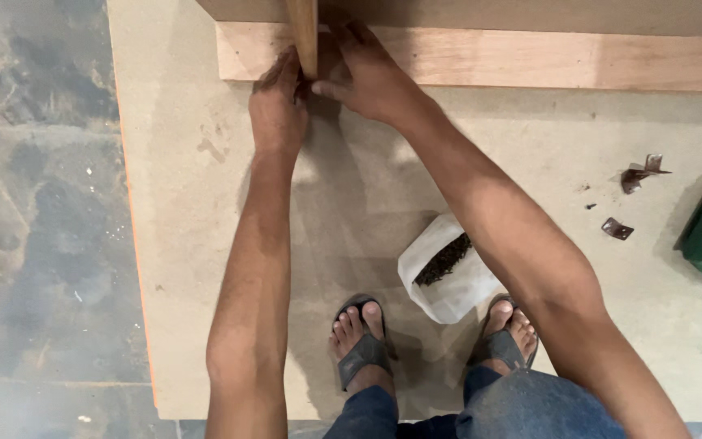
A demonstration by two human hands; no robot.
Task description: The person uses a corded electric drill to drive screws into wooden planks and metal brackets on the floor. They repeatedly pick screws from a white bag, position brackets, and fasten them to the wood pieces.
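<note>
At twelve o'clock, my left hand (278,110) and right hand (367,77) each close their grip on the upright wooden stick (304,36), standing against the wooden plank (530,61). White bag (448,280) at six.

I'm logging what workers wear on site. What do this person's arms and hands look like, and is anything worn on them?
Both arms are bare from above the elbow down: no sleeves, gloves, watch or rings visible. The left hand and right hand are uncovered, with dust or grime on the fingers.
</note>
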